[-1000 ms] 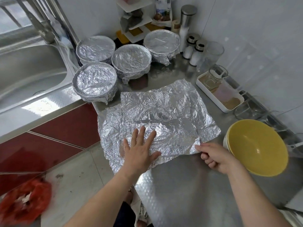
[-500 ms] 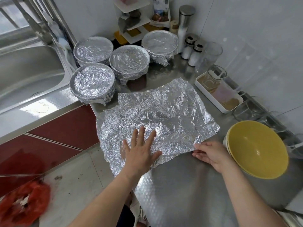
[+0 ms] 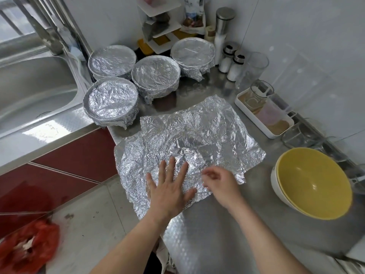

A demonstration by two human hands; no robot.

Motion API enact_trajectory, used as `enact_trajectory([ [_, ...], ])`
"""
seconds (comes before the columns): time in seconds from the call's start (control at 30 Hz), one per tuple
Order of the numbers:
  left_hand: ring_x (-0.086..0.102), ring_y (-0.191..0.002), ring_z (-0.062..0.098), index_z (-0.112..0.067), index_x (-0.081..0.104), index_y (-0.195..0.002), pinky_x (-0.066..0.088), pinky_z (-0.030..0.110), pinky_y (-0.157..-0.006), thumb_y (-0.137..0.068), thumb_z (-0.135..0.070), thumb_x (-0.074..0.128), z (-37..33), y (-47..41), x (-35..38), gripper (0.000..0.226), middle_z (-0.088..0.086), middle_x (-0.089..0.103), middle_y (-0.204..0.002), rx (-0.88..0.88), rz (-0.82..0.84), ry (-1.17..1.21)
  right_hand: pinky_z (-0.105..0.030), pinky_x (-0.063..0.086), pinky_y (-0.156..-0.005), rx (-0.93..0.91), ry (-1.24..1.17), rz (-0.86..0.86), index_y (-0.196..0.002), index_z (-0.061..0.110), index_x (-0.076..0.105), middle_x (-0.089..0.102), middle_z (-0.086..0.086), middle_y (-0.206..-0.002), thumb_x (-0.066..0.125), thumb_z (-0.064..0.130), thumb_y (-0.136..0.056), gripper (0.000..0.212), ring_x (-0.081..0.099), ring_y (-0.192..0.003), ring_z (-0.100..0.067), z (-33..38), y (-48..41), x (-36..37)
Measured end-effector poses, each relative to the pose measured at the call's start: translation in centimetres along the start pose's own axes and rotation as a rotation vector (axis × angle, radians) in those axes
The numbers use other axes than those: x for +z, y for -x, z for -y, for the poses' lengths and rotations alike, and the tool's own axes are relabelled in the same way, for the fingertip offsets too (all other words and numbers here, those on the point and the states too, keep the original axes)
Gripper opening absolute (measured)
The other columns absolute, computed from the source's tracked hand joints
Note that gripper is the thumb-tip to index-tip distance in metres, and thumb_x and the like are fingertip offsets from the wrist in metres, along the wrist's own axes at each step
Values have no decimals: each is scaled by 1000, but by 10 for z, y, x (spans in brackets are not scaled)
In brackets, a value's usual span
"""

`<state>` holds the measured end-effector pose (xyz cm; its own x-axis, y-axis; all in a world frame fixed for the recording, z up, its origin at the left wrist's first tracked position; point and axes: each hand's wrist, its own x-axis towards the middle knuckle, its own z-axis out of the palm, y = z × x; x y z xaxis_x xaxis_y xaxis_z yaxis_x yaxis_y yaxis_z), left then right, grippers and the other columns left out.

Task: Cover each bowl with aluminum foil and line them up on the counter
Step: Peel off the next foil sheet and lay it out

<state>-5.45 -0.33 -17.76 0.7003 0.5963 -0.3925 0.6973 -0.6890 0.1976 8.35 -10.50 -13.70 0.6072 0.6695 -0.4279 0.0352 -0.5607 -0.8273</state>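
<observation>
Crumpled foil sheets [image 3: 197,135] lie overlapped on the steel table [image 3: 217,230], their long axis running left to right. The left hand [image 3: 169,186] presses flat on the near part, fingers spread. The right hand [image 3: 219,182] has its fingers curled at the near edge, but blur hides whether it pinches the foil. The uncovered yellow bowl [image 3: 314,182] stands to the right, near the foil and nearer the right hand. Four foil-covered bowls [image 3: 156,76] cluster behind, beside the sink [image 3: 29,91].

Foil sheet [image 3: 197,135] lies between covered bowls [image 3: 110,103] and open bowl [image 3: 314,182].
</observation>
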Motion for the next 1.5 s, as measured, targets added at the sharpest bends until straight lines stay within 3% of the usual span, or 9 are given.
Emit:
enact_trajectory([
  [0.07, -38, -139, 29, -44, -25, -147, -16, 67, -107, -86, -81, 14, 1, 0, 1, 82, -1, -40, -153, -12, 1, -14, -25, 55, -70, 201, -323, 67, -95, 8, 69, 73, -11, -88, 60, 5, -91, 10, 69, -81, -21, -4, -5, 13],
  [0.17, -39, -139, 29, -43, -27, -147, -18, 67, -107, -85, -83, 15, 5, 0, 1, 84, -1, -41, -153, -16, 7, -4, -31, 58, -70, 398, -628, -47, -101, 0, 64, 73, -19, -91, 49, 0, -96, 16, 71, -83, -29, -9, -11, 6],
  [0.43, -40, -139, 24, -44, -29, -145, -16, 63, -112, -81, -86, 25, 9, 1, -1, 94, -1, -41, -152, -48, -21, 79, -25, 55, -52, 456, -620, -253, -88, -2, 67, 71, -14, -73, 46, 1, -94, 21, 69, -57, -18, -11, -15, -16],
  [0.63, -37, -140, 27, -41, -27, -147, -14, 62, -111, -79, -82, 44, 20, 9, -9, 107, -2, -43, -151, -148, -17, 146, -25, 54, -51, 452, -611, -271, -82, 2, 65, 70, -14, -76, 45, 2, -94, 23, 68, -61, -20, -13, -15, -15],
  [1.0, 18, -144, 34, -46, -5, -152, 30, 52, -111, -73, -52, 79, 34, 21, -33, 115, -3, -9, -163, -351, -107, 326, -31, 55, -60, 336, -385, -291, -84, 6, 64, 69, -11, -74, 53, -2, -89, 14, 65, -65, -21, -18, -13, -11],
  [1.13, 23, -140, 38, -36, 13, -153, 30, 58, -108, -70, -52, 82, 64, 23, -35, 109, 7, 15, -161, -718, -233, 529, -31, 52, -69, 139, 145, -289, -92, 21, 66, 68, 5, -81, 67, 19, -83, 9, 65, -80, -18, -32, -14, -18],
  [1.3, 52, -121, 36, -13, 25, -151, 44, 47, -101, -72, -34, 86, 86, 18, -32, 102, 17, 53, -135, -800, -293, 910, -36, 34, -89, 138, 620, -477, -135, 24, 39, 54, -12, -128, 72, 53, -74, 75, 36, -124, -31, -52, -18, -25],
  [1.4, 65, -90, 30, -9, 54, -133, 53, 43, -81, -72, -25, 86, 83, 11, -37, 71, 16, 66, -114, -762, -286, 1017, -42, 24, -106, 183, 637, -482, -146, 20, 20, 45, -17, -142, 67, 66, -71, 100, 27, -136, -33, -55, -23, -35],
  [1.5, 60, -70, 19, -6, 61, -119, 45, 30, -60, -76, -21, 83, 80, 6, -45, 51, 16, 67, -109, -777, -264, 1176, -44, 20, -112, 186, 622, -460, -150, 16, 15, 32, -16, -152, 67, 74, -65, 115, 20, -141, -33, -51, -28, -44],
])
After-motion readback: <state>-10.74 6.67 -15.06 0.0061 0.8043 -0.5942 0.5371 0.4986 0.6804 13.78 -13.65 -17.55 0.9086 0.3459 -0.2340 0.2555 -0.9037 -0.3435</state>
